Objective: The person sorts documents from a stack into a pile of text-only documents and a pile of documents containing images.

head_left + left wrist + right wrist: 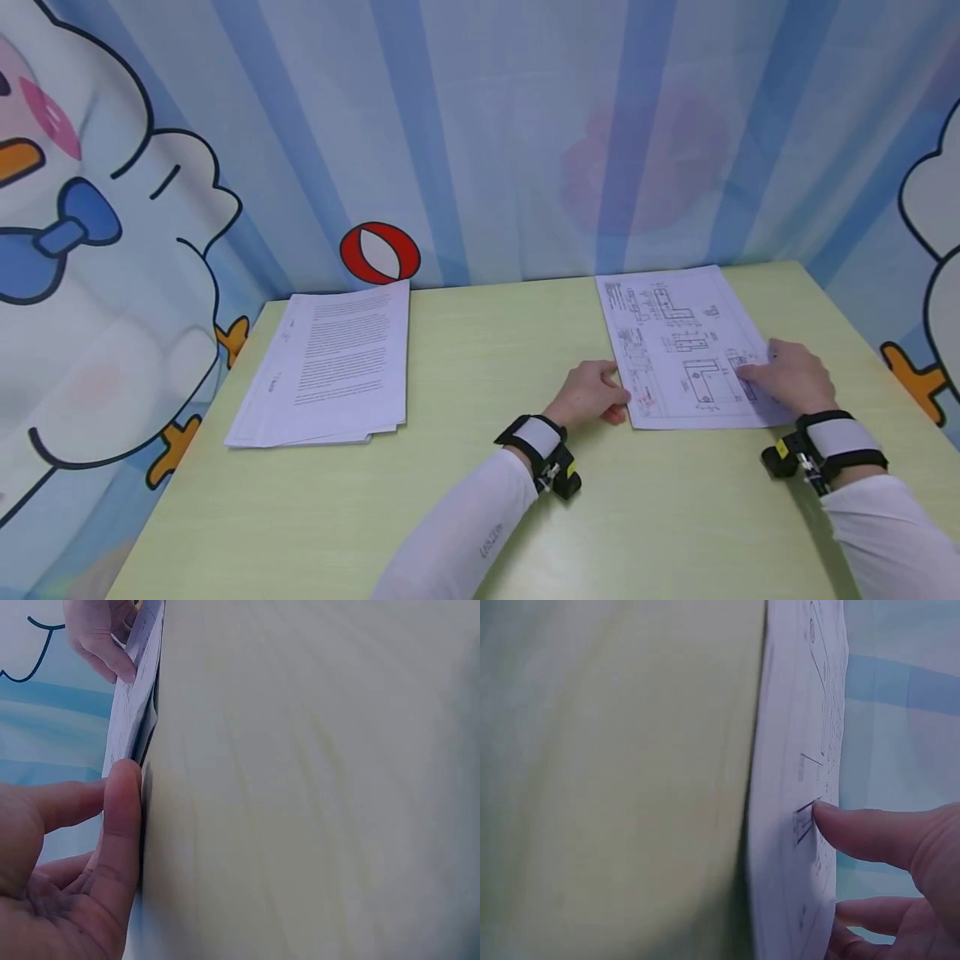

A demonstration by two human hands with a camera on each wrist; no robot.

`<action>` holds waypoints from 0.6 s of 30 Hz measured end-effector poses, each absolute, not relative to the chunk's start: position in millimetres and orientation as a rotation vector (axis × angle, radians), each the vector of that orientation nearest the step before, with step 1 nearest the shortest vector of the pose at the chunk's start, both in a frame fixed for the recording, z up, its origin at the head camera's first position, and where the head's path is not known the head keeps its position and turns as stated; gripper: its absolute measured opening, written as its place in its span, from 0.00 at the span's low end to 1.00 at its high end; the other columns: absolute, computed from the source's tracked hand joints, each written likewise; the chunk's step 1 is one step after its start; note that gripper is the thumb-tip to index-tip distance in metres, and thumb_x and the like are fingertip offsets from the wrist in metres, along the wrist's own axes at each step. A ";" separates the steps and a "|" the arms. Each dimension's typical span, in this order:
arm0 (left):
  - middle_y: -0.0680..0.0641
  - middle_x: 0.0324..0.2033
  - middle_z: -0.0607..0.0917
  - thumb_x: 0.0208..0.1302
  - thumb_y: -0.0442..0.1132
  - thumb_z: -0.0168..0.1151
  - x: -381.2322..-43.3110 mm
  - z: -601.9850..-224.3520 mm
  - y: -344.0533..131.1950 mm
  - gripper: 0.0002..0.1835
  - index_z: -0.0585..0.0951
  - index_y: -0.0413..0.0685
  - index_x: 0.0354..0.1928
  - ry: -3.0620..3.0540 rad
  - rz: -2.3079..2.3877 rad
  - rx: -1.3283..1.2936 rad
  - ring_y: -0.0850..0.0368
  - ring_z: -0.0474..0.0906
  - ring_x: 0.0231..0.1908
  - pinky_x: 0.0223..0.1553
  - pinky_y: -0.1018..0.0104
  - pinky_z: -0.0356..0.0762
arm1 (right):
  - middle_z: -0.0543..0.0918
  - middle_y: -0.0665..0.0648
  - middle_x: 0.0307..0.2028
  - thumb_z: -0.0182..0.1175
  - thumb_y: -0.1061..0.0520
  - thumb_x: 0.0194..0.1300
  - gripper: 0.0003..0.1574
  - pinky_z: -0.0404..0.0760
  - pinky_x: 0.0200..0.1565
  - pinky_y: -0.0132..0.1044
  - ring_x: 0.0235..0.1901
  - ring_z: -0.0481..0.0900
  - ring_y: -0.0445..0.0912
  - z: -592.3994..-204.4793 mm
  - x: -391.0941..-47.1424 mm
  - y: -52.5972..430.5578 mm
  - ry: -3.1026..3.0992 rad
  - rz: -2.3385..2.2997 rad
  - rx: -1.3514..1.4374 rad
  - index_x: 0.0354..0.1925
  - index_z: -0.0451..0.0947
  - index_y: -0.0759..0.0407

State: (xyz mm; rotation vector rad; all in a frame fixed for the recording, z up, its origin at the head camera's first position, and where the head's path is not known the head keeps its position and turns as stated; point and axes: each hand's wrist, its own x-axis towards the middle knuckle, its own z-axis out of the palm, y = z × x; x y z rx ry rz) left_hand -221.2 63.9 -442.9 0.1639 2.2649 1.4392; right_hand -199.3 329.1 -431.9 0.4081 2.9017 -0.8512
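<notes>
A stack of sheets printed with technical drawings [675,333] lies at the right of the table, L-shaped part outlines on its top sheet. At the stack's left edge, my left hand [591,392] pinches the paper between thumb and fingers. The left wrist view shows its fingertips [122,776] right at the edge, where a sheet's corner bends slightly away. My right hand [797,379] holds the opposite edge. Its thumb [855,829] presses on the printed face, while the other fingers curl around the far side, partly hidden by the paper.
On the left of the pale yellow-green table [480,500] lies a second stack of text pages [337,358], its sheets slightly fanned. Behind the table hangs a blue striped curtain [510,142] with cartoon prints. Both wrists wear straps with small cameras.
</notes>
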 end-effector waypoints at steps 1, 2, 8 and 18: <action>0.49 0.23 0.85 0.56 0.31 0.63 -220.8 -442.7 62.7 0.32 0.68 0.45 0.65 2.265 1.434 0.169 0.58 0.80 0.16 0.31 0.63 0.84 | 0.72 0.82 0.48 0.59 0.50 0.59 0.45 0.73 0.26 0.47 0.36 0.76 0.66 -430.5 -198.9 328.2 2.905 -0.812 0.417 0.62 0.57 0.80; 0.49 0.23 0.85 0.56 0.32 0.63 -220.3 -442.4 61.2 0.32 0.68 0.45 0.65 2.265 1.429 0.173 0.58 0.80 0.16 0.32 0.63 0.84 | 0.69 0.83 0.50 0.59 0.50 0.59 0.47 0.74 0.29 0.51 0.39 0.74 0.68 -429.0 -198.7 327.2 2.910 -0.768 0.425 0.63 0.55 0.80; 0.47 0.25 0.86 0.60 0.37 0.61 -219.1 -439.6 48.9 0.31 0.67 0.43 0.66 2.278 1.411 0.178 0.56 0.82 0.18 0.51 0.59 0.79 | 0.64 0.84 0.56 0.57 0.49 0.60 0.45 0.72 0.33 0.56 0.47 0.69 0.73 -421.4 -197.0 314.9 2.978 -0.647 0.390 0.64 0.56 0.78; 0.43 0.37 0.86 0.65 0.41 0.54 -222.9 -427.3 10.2 0.25 0.70 0.44 0.63 2.315 1.475 0.246 0.55 0.82 0.21 0.30 0.64 0.84 | 0.72 0.81 0.53 0.51 0.50 0.65 0.34 0.70 0.21 0.41 0.36 0.78 0.66 -413.9 -200.6 272.9 3.121 -0.836 0.328 0.61 0.65 0.72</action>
